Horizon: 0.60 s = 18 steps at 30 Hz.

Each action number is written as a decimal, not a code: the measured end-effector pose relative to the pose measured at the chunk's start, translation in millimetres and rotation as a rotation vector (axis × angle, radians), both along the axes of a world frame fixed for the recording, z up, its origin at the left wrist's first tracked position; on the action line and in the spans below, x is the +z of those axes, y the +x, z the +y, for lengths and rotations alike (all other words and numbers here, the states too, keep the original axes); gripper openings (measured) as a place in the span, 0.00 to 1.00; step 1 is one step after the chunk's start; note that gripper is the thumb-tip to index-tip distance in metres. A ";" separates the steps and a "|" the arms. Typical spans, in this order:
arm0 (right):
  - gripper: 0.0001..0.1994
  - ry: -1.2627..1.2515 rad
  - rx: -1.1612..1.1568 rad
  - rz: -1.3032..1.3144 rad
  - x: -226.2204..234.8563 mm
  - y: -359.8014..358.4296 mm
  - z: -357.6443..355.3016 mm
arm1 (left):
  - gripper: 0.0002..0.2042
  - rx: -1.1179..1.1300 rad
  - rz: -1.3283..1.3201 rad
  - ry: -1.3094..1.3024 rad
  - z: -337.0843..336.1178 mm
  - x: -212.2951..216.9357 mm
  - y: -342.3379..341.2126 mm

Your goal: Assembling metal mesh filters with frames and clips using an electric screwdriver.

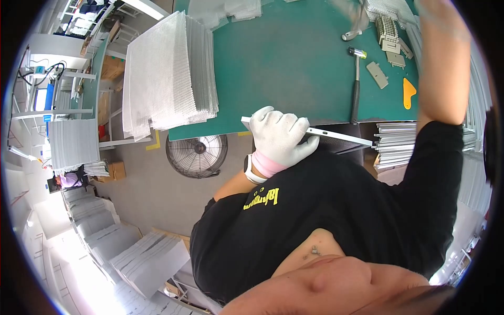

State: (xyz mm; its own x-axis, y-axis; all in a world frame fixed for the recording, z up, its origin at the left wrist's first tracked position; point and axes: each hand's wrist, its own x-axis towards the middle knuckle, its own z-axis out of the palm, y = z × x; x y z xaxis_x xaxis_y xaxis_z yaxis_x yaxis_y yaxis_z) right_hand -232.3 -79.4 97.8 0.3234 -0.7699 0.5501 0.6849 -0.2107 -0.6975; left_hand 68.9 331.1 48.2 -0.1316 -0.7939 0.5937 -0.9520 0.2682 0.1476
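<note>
Wrapping our left hand (282, 135) round this pale frame (340, 137), we reckon light, stiff, best held by edges. Right hand? Can't tell.

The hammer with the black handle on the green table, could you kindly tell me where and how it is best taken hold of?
Probably by the black handle, from above and from the near side of the table: the hammer lies with its head at the far end, and the long, slim handle reaches about to the near edge, so a grasp there looks easiest.
</note>
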 end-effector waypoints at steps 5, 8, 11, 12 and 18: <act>0.20 0.199 0.075 -0.097 120.8 182.9 286.6 | 0.11 -0.131 0.109 -0.038 4.6 -10.9 19.8; 0.27 0.368 0.056 -0.067 86.3 200.6 300.3 | 0.13 -0.104 0.120 0.006 10.4 -13.3 23.6; 0.26 0.323 -0.013 -0.090 84.6 196.2 294.4 | 0.13 -0.128 0.134 0.037 9.5 -12.3 21.3; 0.25 0.282 0.004 -0.130 84.1 193.8 290.4 | 0.13 -0.136 0.128 0.041 9.5 -13.5 22.3; 0.33 0.210 0.358 -0.313 86.3 203.1 295.4 | 0.14 -0.188 0.159 0.031 9.3 -8.2 20.3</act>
